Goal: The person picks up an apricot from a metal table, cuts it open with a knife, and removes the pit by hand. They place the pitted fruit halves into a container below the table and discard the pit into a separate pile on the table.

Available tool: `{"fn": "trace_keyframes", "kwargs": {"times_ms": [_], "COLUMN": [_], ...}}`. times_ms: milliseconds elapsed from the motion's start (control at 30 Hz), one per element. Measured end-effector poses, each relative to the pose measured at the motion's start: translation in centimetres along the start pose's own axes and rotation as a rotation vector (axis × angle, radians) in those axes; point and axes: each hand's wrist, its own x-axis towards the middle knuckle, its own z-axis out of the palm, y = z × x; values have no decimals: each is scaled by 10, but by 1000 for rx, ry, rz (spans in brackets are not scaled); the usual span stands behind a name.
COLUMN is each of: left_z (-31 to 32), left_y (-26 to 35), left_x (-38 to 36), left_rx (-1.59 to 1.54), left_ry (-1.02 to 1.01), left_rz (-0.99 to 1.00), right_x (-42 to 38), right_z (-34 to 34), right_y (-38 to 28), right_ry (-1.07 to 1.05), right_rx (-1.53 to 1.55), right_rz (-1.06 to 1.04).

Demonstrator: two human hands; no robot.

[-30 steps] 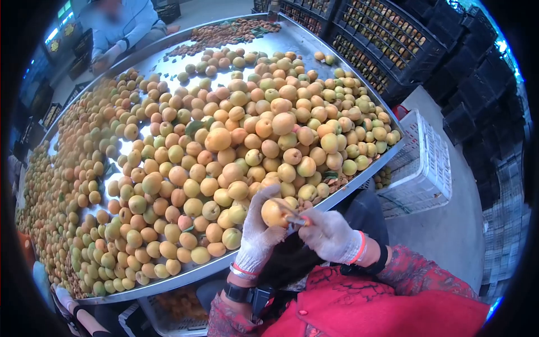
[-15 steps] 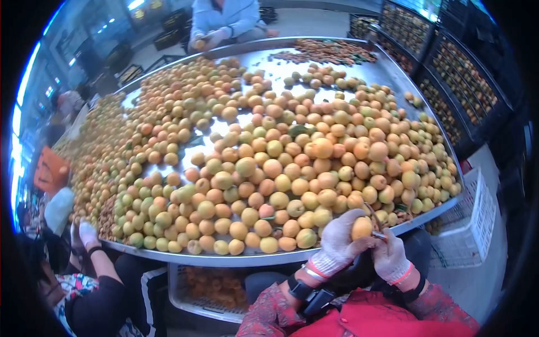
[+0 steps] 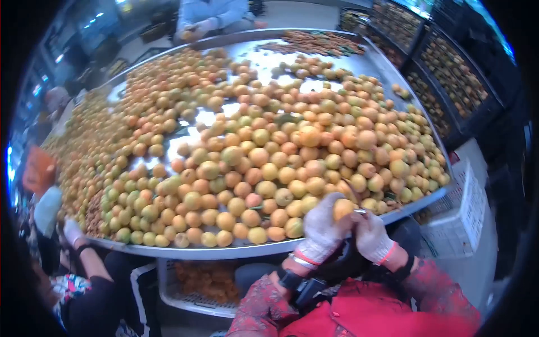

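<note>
We are grasping one fruit in our left hand, at four o'clock in the view, by the near edge of the table. Our right hand is gripping a small tool at the fruit's three o'clock; blur is hiding whether they are touching. Ideally, we should be steadying the fruit and guiding the tool with small, controlled motions.
</note>
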Motion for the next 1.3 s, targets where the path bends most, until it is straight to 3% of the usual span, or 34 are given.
{"fn": "trace_keyframes", "kwargs": {"times_ms": [67,100,133,200,300,367,400,500,600,767,1000,1100,1200,1300], "left_z": [5,-1,-2,0,4,6,5,6,6,5,1,-2,6,-1], "left_y": [-7,5,5,3,-10,-4,1,-1,-5,4,3,9,11,15], "left_x": [0,1,3,6,3,3,4,4,6,7,7,5,-3,3], "left_rx": [-62,-126,-177,-331,-553,-966,-1171,-1066,-1051,-966,-842,-874,-1333,-1396], "left_ry": [45,7,19,14,-30,-61,-75,-60,-120,-155,-179,-207,-216,-261], "left_rz": [20,-100,-58,-29,-322,-363,-380,-333,-282,-242,-202,-263,-590,-678], "right_x": [4,9,14,15,0,-5,-6,-11,-16,-18,-15,-13,-9,-5], "right_z": [-3,-9,-16,-23,-22,-22,-22,-22,-14,-8,-5,8,20,18], "right_y": [-8,-25,-42,-45,-35,-33,-31,-22,-14,-9,5,17,15,14], "right_ry": [-51,-184,-214,-271,-332,-336,-294,-189,-101,-10,50,112,153,107], "right_rx": [-171,134,393,668,1191,1352,1165,684,264,8,-172,-168,-119,-187], "right_rz": [-106,239,615,777,735,635,570,454,133,-42,-105,-164,-193,-173]}}
